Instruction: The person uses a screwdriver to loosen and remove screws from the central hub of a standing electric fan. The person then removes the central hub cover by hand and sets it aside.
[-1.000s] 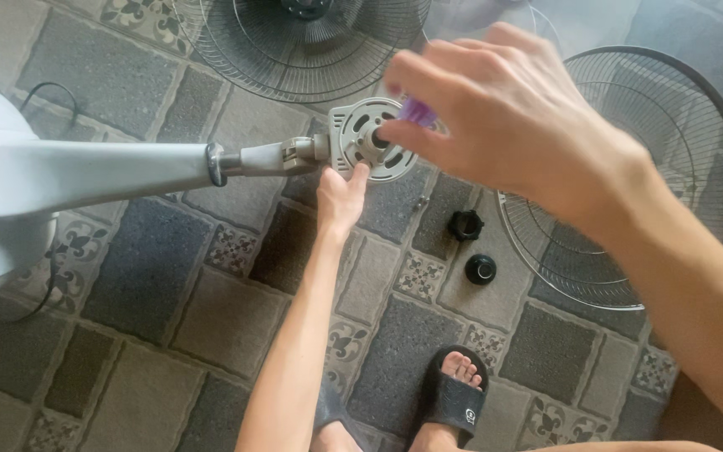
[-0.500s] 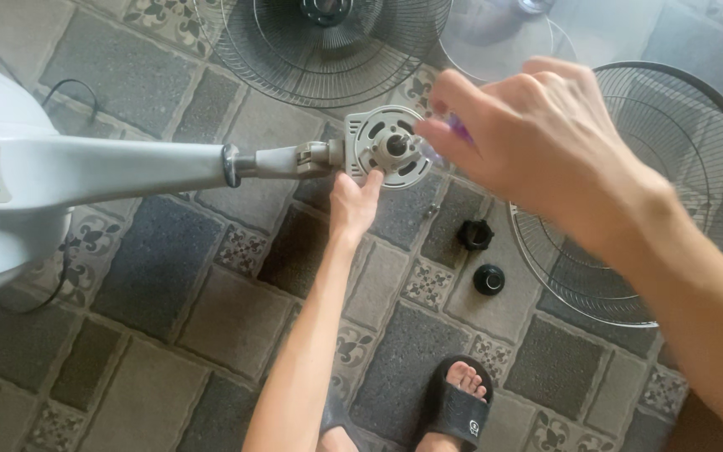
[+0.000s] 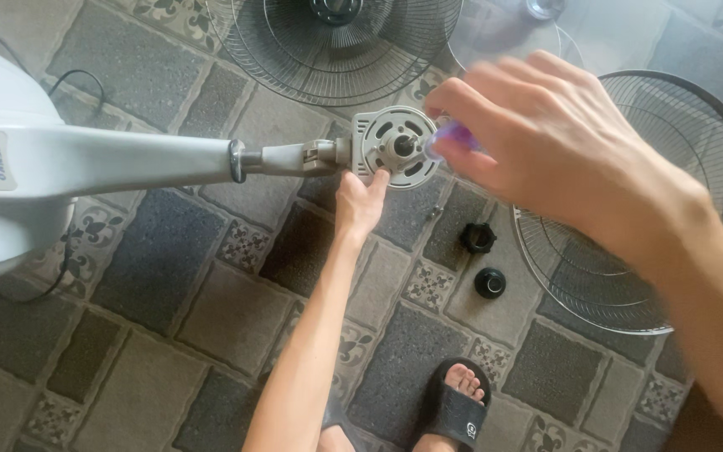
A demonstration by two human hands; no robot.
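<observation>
Left hand (image 3: 360, 203) under motor mount (image 3: 397, 147) | right hand (image 3: 562, 155) pinching purple piece (image 3: 452, 134)

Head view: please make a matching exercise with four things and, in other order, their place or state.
Things:
1. left hand
2. right hand
3. black caps
4. sandal

Descriptions:
A. lying on the tiled floor
B. worn on a foot
C. under the round motor plate
D. holding a small purple thing

Pairs: 1-C, 2-D, 3-A, 4-B
</observation>
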